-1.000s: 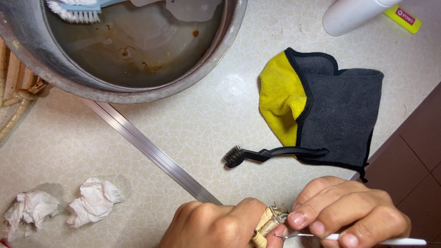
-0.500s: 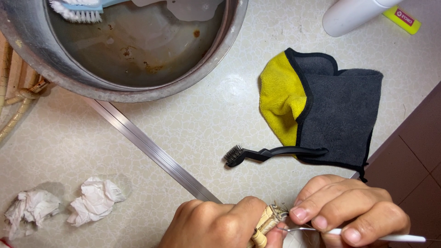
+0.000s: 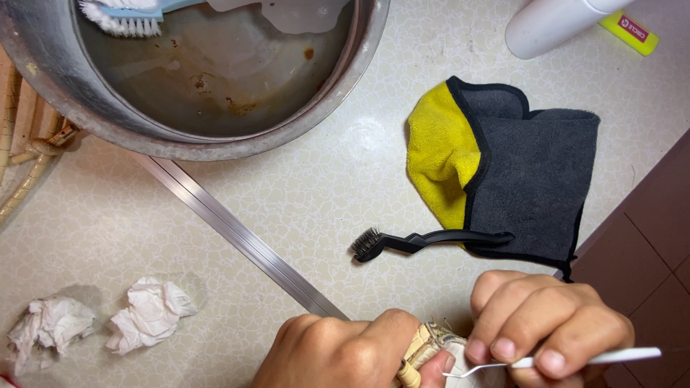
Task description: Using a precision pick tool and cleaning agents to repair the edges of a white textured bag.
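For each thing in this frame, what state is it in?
Left hand: gripping a woven piece.
Right hand: holding a white pick, hooked tip at the piece.
Basin: holds murky water and a blue brush.
Cloth: folded, flat.
Black brush: lying, untouched.
Tissues: crumpled.

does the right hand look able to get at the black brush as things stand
Probably not at once: the right hand already grips a thin white pick. Otherwise the way looks free: the black brush lies close above it on the floor, handle resting on the grey-and-yellow cloth.
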